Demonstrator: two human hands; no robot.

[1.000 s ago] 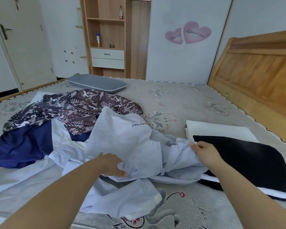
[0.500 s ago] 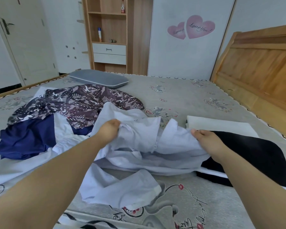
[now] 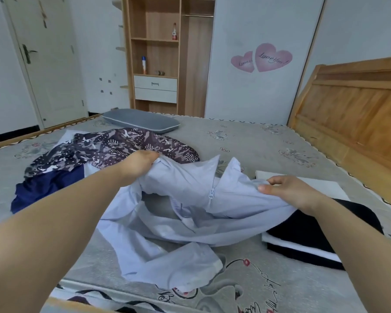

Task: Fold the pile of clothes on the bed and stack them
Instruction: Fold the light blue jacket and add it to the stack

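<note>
Between my hands, the pale blue jacket [image 3: 190, 199] hangs lifted off the bed [image 3: 246, 141]; my left hand [image 3: 140, 163] grips its far edge, my right hand [image 3: 289, 193] pinches the near side, above the folded stack [image 3: 325, 231].

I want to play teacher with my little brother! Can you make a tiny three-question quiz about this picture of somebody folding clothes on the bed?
1. True or false: both hands hold the pale lilac zip-up jacket.
2. Which folded garment lies under the right hand? A) black garment with a white edge B) red towel C) yellow sweater
3. Fill the gap: the patterned purple and white garment lies beyond the left hand, beside a dark ____ garment.

Key
1. True: the left hand grips one end and the right hand pinches the other.
2. A, the black garment with a white edge.
3. Blue.
</note>
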